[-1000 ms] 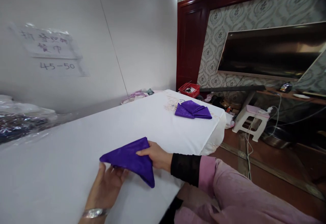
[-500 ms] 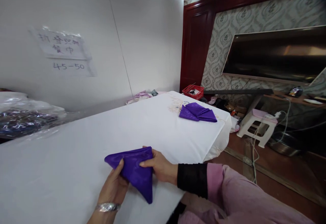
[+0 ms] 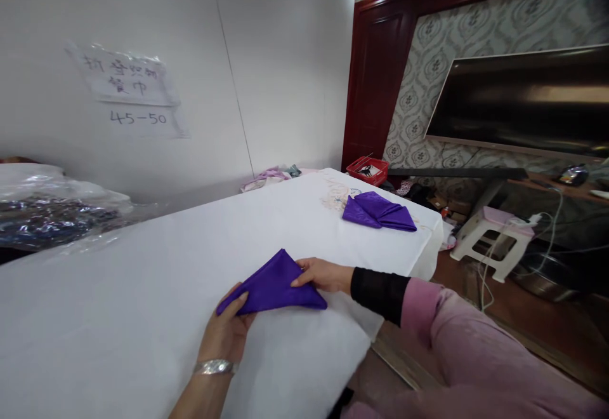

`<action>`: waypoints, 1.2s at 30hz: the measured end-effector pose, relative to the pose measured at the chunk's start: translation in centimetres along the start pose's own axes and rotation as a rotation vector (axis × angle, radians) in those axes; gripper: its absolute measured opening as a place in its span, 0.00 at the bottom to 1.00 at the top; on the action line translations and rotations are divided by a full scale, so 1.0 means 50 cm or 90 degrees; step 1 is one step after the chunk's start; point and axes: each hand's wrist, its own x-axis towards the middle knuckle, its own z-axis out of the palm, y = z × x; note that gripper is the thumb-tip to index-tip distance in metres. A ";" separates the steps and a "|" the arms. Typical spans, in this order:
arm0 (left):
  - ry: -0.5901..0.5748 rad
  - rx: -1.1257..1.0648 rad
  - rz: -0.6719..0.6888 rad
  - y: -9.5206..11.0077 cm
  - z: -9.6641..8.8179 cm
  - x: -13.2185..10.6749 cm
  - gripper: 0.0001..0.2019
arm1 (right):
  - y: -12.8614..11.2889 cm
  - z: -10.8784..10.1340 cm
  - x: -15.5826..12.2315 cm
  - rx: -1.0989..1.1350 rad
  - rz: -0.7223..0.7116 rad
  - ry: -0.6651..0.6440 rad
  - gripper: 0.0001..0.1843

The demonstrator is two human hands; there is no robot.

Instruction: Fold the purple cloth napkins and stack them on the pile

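A purple cloth napkin, folded into a triangle, lies on the white tablecloth in front of me. My left hand, with a silver bracelet on the wrist, pinches the napkin's near left corner. My right hand, in a pink sleeve with a black cuff, grips its right edge with thumb and fingers. Both hands are closed on the cloth.
Several folded purple napkins are stacked at the table's far right end. A plastic bag of dark items sits at the left by the white wall. A red basket, a white stool and cables stand past the table's right edge.
The napkin has been turned and laid flat: its point hung down toward me before and now points up and away. Both hands moved with it, still holding.
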 end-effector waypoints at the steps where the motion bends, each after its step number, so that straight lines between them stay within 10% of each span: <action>1: -0.003 0.031 0.007 -0.005 -0.008 0.006 0.19 | -0.015 -0.017 0.006 -0.033 0.013 -0.004 0.23; 8: -0.115 0.281 -0.093 -0.027 -0.013 0.016 0.23 | -0.081 -0.079 0.059 -0.360 0.090 -0.042 0.26; 16: -0.231 0.228 -0.189 -0.031 0.022 -0.014 0.24 | -0.087 -0.072 0.103 -0.705 -0.091 -0.054 0.26; 22: -0.178 0.130 -0.131 -0.050 0.017 -0.022 0.29 | 0.020 -0.051 -0.010 -0.409 -0.321 0.289 0.14; 28: -0.159 0.107 -0.087 -0.078 0.029 -0.043 0.33 | 0.114 0.044 -0.141 0.127 -0.014 0.077 0.21; 36: -0.117 0.204 -0.087 -0.126 0.036 -0.062 0.36 | 0.107 0.067 -0.075 0.198 -0.120 0.142 0.18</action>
